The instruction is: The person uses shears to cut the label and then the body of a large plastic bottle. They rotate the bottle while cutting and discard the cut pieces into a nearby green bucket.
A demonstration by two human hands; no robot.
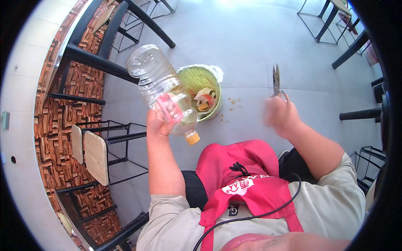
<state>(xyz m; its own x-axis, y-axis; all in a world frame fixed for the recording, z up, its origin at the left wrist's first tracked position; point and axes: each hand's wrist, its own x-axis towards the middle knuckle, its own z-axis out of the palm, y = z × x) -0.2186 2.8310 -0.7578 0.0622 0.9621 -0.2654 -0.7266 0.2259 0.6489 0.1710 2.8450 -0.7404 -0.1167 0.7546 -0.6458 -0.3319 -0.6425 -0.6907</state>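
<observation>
My left hand [158, 124] grips a large clear plastic bottle [157, 78] by its pink handle [170, 108]. The bottle is tilted, its base up and away from me and its yellow cap [192, 138] towards me. Blurred and raised over the floor, my right hand [279, 114] holds a pair of scissors [276, 81] with the blades pointing away from me. One handle loop shows beside the fingers. Partly behind the bottle stands a green waste bin [216, 106] with a pale liner [216, 71] at its rim and mixed rubbish [205, 98] inside.
Stools [95, 157] and dark table legs [100, 67] line the left, by a wood-patterned wall [72, 135]. More table legs [351, 51] stand at the right. Yellowish spots [232, 102] mark the grey floor [251, 47]. A black cable [251, 218] crosses my red apron [238, 153].
</observation>
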